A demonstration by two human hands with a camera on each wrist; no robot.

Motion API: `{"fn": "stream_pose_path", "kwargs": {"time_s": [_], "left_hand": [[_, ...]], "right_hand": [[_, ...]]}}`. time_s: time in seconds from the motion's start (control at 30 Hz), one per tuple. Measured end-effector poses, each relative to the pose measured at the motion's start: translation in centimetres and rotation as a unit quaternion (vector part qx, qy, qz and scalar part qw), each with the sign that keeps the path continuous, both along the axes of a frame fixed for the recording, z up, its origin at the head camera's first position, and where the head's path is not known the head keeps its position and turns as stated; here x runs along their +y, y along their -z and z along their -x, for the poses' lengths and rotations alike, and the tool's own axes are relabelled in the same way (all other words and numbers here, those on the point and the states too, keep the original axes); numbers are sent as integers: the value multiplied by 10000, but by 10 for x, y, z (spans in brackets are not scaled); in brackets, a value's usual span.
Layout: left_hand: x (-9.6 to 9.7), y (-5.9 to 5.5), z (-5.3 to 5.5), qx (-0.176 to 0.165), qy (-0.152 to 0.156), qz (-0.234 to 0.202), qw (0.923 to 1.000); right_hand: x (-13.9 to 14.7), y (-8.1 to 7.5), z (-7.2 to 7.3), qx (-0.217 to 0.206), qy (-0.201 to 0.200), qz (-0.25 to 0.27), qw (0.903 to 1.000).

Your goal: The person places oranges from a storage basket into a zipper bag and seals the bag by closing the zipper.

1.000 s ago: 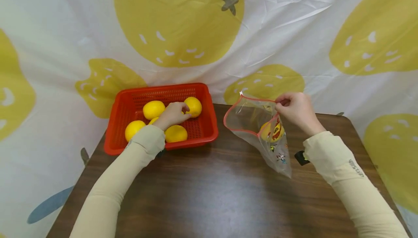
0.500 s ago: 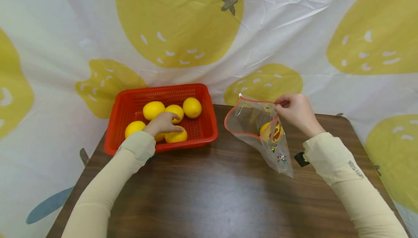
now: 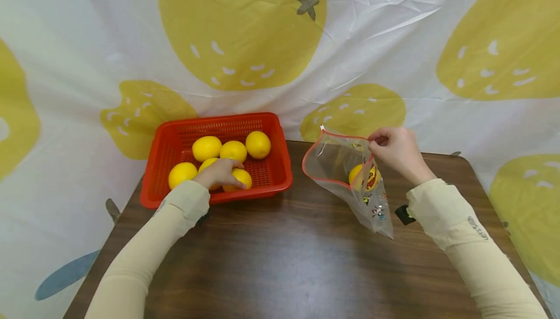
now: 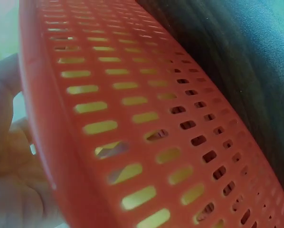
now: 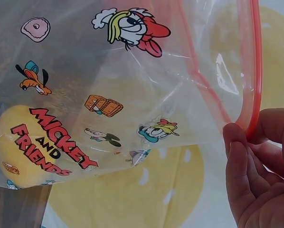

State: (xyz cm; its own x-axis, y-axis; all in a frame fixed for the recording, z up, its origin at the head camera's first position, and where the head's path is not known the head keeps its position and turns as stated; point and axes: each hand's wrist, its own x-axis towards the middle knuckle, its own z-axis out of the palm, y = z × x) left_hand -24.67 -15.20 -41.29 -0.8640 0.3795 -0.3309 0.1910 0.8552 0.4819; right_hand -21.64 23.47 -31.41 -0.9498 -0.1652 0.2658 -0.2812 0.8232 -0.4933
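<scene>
In the head view, my left hand [image 3: 218, 173] reaches into a red plastic basket [image 3: 150, 183] and grips a yellow lemon [image 3: 245, 177] at its front side, fingers and thumb around the fruit. Several more lemons [image 3: 206, 149] lie around it. The left wrist view mostly shows the slotted basket wall [image 4: 132, 114], which hides the fingertips. My right hand [image 3: 395, 151] pinches the red zip rim of a clear printed zipper bag [image 3: 363, 207], whose mouth gapes toward the basket. One lemon [image 5: 18, 147] sits inside the bag, behind the "Mickey and Friends" lettering.
Both basket and bag are at the back of a dark wooden table [image 3: 280, 260], with a gap between them. A white cloth [image 3: 372, 32] printed with big yellow fruit hangs right behind. A black wrist strap piece [image 3: 404, 214] juts out below the right cuff.
My left hand has come away from the back right lemon, moved toward the front of the basket and taken hold of the front lemon. The right hand and bag stay nearly still.
</scene>
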Motion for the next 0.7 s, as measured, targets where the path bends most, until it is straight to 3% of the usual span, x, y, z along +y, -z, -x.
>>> {"fn": "stream_pose_path", "kwargs": {"time_s": [0.53, 0.7], "left_hand": [[7, 8, 3, 220, 200, 39, 9995], [9, 8, 2, 206, 98, 17, 9997]], "right_hand": [[-1, 0, 1, -71, 0, -88, 9999], [-1, 0, 1, -94, 6, -95, 9999]]}}
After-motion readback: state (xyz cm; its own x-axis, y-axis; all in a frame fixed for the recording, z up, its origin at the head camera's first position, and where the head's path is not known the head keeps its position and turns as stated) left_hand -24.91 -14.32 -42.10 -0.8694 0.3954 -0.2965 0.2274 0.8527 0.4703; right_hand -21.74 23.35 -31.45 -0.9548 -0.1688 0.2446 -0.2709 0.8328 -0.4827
